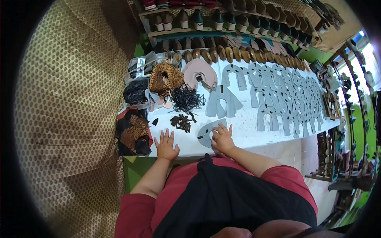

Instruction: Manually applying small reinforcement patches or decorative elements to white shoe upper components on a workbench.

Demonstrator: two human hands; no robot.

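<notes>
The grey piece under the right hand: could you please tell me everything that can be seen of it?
The grey piece is thin and curved, perhaps leather or fabric. At least one small dark strip shows on its left part. It lies flat on the white table, near the front edge. The right hand rests over its right side and hides some of its outline.

The right hand (pixel 223 139) touches a grey piece (pixel 204 137), the left hand (pixel 166 147) near dark strips (pixel 182 123).
</notes>
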